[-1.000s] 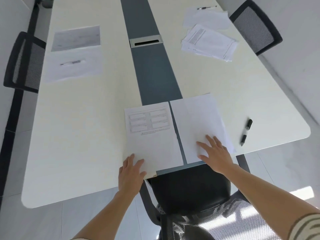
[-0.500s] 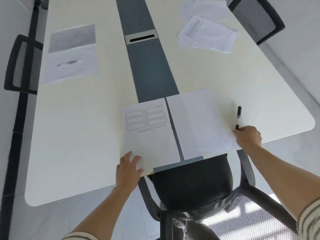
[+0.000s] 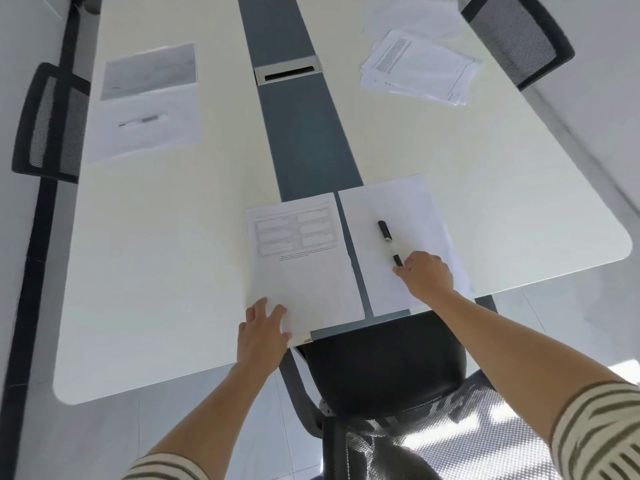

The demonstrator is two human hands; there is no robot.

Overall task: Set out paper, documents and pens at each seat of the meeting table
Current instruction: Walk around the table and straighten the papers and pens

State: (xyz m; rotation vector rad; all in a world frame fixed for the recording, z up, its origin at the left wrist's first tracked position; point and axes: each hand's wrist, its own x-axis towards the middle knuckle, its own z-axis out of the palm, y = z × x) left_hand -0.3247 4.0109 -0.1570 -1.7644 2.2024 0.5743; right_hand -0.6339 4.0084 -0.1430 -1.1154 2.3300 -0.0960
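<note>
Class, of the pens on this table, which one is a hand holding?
The black pen on the near blank sheet: the right hand grips its near end. The pale pen at far left lies untouched.

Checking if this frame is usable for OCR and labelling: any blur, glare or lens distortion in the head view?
Head view: wide-angle lens bows the table edges; left-seat pen and its sheets are smeared; printed document text is illegible; black pen is fairly crisp; bright sun patches fall on the mesh chair back, lower right.
</note>
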